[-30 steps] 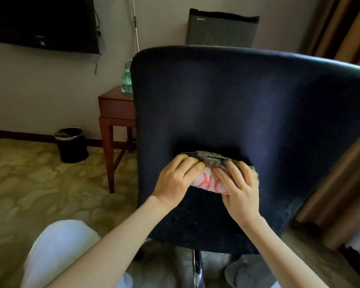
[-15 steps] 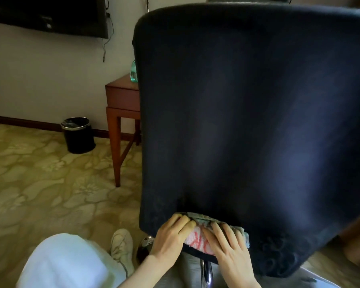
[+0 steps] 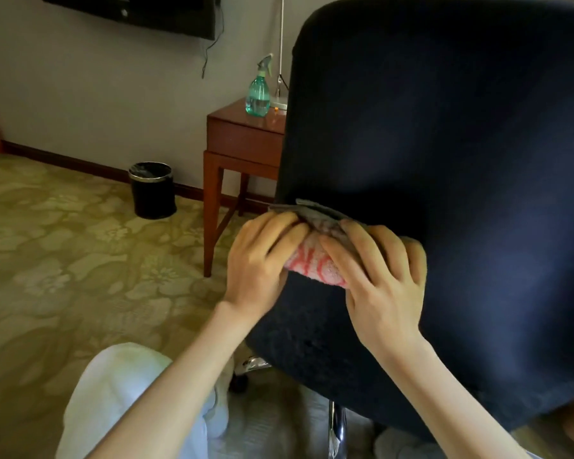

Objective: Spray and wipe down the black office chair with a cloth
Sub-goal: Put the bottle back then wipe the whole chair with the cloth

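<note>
The black office chair (image 3: 444, 144) fills the right half of the view, its backrest turned toward me. A folded cloth (image 3: 315, 260), grey on top with a pink and white pattern, lies against the left edge of the backrest. My left hand (image 3: 262, 263) and my right hand (image 3: 378, 276) both press on the cloth with fingers spread flat over it. A green spray bottle (image 3: 258, 94) stands on the wooden side table (image 3: 242, 140) behind the chair's left edge.
A black waste bin (image 3: 151, 190) stands on the patterned carpet by the wall. A dark screen (image 3: 140, 11) hangs on the wall above. The chair's chrome post (image 3: 337, 425) shows below the backrest. My knee in white trousers (image 3: 120, 392) is at the bottom left.
Both hands and the cloth moved down to the bottom of the backrest and have come back up, now nearer its left edge. The spray bottle has come fully into view.
</note>
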A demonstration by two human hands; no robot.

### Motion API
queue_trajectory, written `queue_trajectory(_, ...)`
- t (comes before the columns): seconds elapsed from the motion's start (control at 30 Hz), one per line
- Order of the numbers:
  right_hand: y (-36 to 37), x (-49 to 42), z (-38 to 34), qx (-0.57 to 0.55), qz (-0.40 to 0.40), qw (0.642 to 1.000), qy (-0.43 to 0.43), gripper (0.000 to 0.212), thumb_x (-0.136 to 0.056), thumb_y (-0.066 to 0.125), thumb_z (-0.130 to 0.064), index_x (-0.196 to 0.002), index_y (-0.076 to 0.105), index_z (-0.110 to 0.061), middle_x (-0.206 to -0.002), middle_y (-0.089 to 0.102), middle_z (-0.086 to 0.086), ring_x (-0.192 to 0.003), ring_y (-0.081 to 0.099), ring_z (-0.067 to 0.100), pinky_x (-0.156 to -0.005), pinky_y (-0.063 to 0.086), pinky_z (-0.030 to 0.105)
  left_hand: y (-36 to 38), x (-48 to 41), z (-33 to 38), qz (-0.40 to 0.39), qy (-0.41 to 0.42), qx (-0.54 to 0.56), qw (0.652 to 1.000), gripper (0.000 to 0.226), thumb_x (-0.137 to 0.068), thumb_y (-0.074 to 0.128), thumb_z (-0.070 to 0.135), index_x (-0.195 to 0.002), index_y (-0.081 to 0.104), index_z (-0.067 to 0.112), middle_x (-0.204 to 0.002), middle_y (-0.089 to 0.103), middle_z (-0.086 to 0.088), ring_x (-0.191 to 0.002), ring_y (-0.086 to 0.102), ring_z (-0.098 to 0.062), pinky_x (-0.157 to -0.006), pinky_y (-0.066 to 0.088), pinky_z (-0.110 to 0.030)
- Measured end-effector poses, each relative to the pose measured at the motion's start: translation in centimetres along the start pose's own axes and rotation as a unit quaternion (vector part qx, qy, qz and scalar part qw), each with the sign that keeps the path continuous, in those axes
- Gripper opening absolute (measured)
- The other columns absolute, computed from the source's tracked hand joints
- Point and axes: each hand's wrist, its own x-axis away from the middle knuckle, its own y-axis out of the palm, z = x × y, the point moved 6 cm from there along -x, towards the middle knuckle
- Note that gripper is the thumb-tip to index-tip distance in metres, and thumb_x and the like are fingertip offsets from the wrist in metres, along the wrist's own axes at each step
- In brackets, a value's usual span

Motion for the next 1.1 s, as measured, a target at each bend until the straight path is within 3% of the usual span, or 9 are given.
queue_trajectory(0.17,3.8,1.0,-1.9,0.023,-0.050,0.998,-0.009,0.036,-0.083,0.052,-0.010,-0.115,0.066,-0.021,-0.120,0.063,0.005,-0.111,0.047,0.030,-0.088,0.035,0.046,1.0,2.2,-3.2,0.010,-0.016,0.033,0.999,0.023,-0.090,0.062,0.015,-0.112,0.060,0.008,-0.112,0.065,-0.015,-0.108,0.058,-0.028,-0.092,0.049,-0.039)
queue_trajectory(0.37,7.6,7.8,-3.6,0.007,-0.136,0.990,-0.021,0.038,-0.080,0.045,-0.012,-0.110,0.067,-0.017,-0.117,0.064,0.006,-0.108,0.047,0.030,-0.084,0.036,0.044,4.1,10.2,-4.2,-0.034,-0.086,0.050,0.994,0.023,-0.098,0.050,0.028,-0.115,0.056,0.014,-0.115,0.061,-0.008,-0.106,0.059,-0.026,-0.092,0.050,-0.035)
queue_trajectory(0.57,10.5,16.4,-3.9,0.008,-0.193,0.981,-0.031,0.041,-0.081,0.046,-0.007,-0.114,0.067,-0.018,-0.122,0.061,0.005,-0.109,0.050,0.030,-0.083,0.040,0.046,7.0,17.3,-3.1,-0.096,-0.106,0.048,0.989,0.026,-0.087,0.057,0.022,-0.113,0.056,0.016,-0.118,0.053,-0.001,-0.105,0.056,-0.021,-0.091,0.049,-0.031)
queue_trajectory(0.73,11.8,21.5,-5.0,0.033,-0.222,0.971,-0.077,0.045,-0.080,0.043,-0.007,-0.123,0.052,-0.017,-0.128,0.048,0.006,-0.108,0.049,0.030,-0.081,0.038,0.046,8.3,21.7,-2.5,-0.171,-0.104,0.031,0.979,0.028,-0.077,0.061,0.017,-0.105,0.057,0.019,-0.112,0.054,0.004,-0.095,0.055,-0.018,-0.083,0.045,-0.030)
queue_trajectory(0.87,12.2,21.7,-5.7,0.022,-0.258,0.965,-0.052,0.042,-0.080,0.044,-0.011,-0.117,0.062,-0.018,-0.126,0.048,0.004,-0.104,0.049,0.029,-0.079,0.040,0.044,8.6,22.9,-2.9,-0.221,-0.098,0.011,0.970,0.026,-0.076,0.061,0.020,-0.101,0.065,0.020,-0.111,0.056,0.005,-0.094,0.058,-0.017,-0.084,0.046,-0.031)
queue_trajectory(0.97,11.0,18.2,-5.7,-0.013,-0.238,0.971,-0.006,0.041,-0.077,0.043,-0.010,-0.104,0.072,-0.016,-0.120,0.050,0.004,-0.102,0.049,0.030,-0.078,0.038,0.042,7.5,20.5,-3.1,-0.188,-0.094,0.014,0.977,0.027,-0.078,0.059,0.021,-0.105,0.061,0.020,-0.113,0.054,0.005,-0.097,0.058,-0.018,-0.085,0.044,-0.031)
queue_trajectory(1.1,8.3,10.1,-5.0,-0.036,-0.162,0.985,0.038,0.041,-0.077,0.045,-0.006,-0.109,0.070,-0.013,-0.119,0.060,0.008,-0.102,0.049,0.032,-0.078,0.034,0.043,4.3,13.0,-3.7,-0.062,-0.079,0.014,0.995,0.020,-0.090,0.058,0.019,-0.109,0.058,0.015,-0.108,0.067,-0.008,-0.102,0.058,-0.024,-0.087,0.046,-0.037)
